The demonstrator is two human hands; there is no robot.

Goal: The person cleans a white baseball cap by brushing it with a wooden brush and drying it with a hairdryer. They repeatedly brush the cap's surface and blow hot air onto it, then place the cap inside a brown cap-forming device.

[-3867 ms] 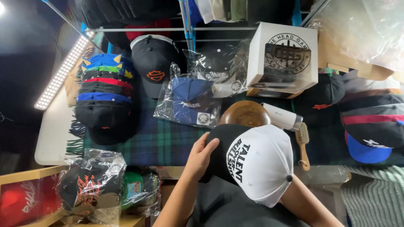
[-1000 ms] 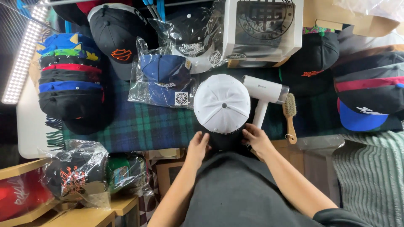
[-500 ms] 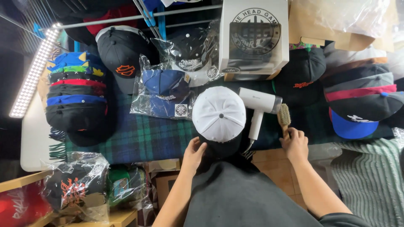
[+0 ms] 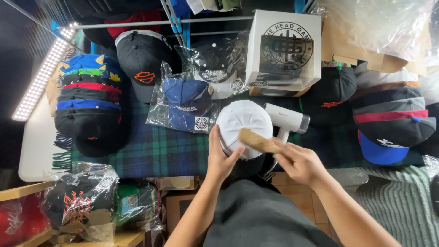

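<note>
A white cap with a black brim sits crown-up on the plaid cloth right in front of me. My left hand grips its left side near the brim. My right hand holds a wooden brush by the handle, its head lying across the lower right of the white crown. A white handheld steamer lies just right of the cap, partly behind my right hand.
A stack of caps stands at left, a bagged blue cap behind the white one. A white display box is at the back, more caps at right, bagged caps at lower left. A light bar glows far left.
My right hand picked the wooden brush up from beside the steamer and brought it left onto the white cap. My left hand stays on the cap's side.
</note>
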